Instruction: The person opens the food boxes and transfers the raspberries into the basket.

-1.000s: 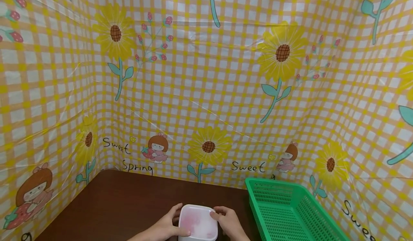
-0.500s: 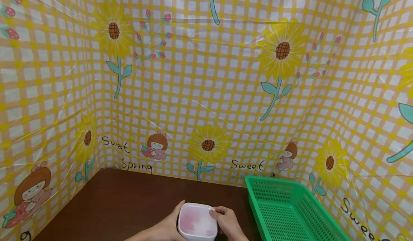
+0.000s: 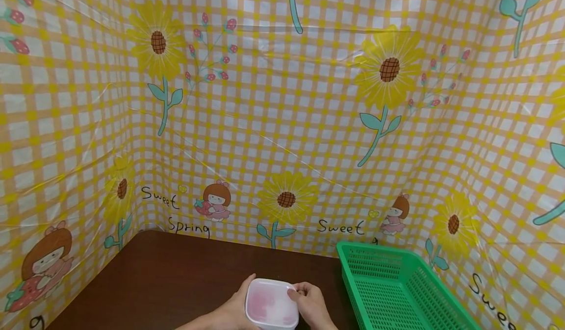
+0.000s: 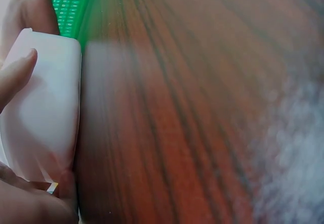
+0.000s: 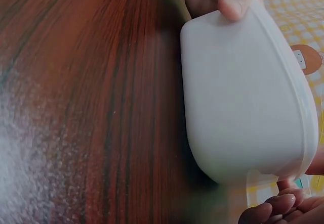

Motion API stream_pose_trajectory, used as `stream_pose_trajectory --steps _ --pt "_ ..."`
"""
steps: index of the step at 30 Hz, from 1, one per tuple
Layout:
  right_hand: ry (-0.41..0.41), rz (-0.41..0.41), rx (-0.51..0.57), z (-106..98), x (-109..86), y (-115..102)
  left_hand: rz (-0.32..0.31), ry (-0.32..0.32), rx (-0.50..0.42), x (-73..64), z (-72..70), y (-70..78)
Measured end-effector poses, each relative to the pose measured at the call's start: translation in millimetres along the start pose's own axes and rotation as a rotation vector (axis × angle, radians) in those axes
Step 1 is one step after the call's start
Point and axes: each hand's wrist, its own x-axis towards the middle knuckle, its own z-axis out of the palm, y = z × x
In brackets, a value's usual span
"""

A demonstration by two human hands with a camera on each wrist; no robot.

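A white square food container [image 5: 243,92] with a translucent lid [image 3: 271,303] stands at the front of the dark wooden table, between both hands. Pinkish contents show through the lid. My left hand [image 3: 236,308] grips the container's left side. Its thumb [image 5: 234,1] presses the white wall near a corner in the right wrist view. At the opposite side, my right hand [image 3: 311,305] pinches the lid's far right corner. Its thumb lies on top and the other fingers curl beside the rim, as the right wrist view also shows. The container's front is cut off in the head view.
A green perforated plastic basket [image 3: 353,295] stands on the right of the table [image 3: 185,266], close to the right hand. Behind and on both sides hangs a yellow checked sheet [image 3: 282,139] with sunflowers.
My left thumb has left the top of the lid, and that hand now wraps the container's left wall. The right hand stays at its corner, fingers slightly more curled.
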Motion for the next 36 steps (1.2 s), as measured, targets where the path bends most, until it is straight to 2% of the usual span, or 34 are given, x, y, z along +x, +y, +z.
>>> stream_pose_trajectory --steps 7,14,21,24,30,36 --pt "-0.007 -0.033 -0.018 -0.3 -0.3 1.6 0.037 0.003 -0.021 0.5 0.4 -1.4" --pt "0.009 -0.097 -0.045 -1.0 -1.6 2.3 0.034 0.065 0.103 0.8 1.4 -4.3" --pt "0.057 -0.11 -0.092 -1.4 -3.4 1.0 0.057 0.087 0.157 3.9 3.5 -7.5" --pt "0.088 -0.12 -0.123 -1.4 -3.8 0.3 0.054 0.085 0.132 5.0 3.8 -7.0" --pt "0.117 -0.137 -0.165 -1.6 -4.8 -1.6 0.0 0.084 0.108 4.8 4.5 -4.5" --pt "0.165 -0.186 -0.197 0.2 -2.3 -2.9 0.032 0.097 0.122 4.8 4.2 -4.9"
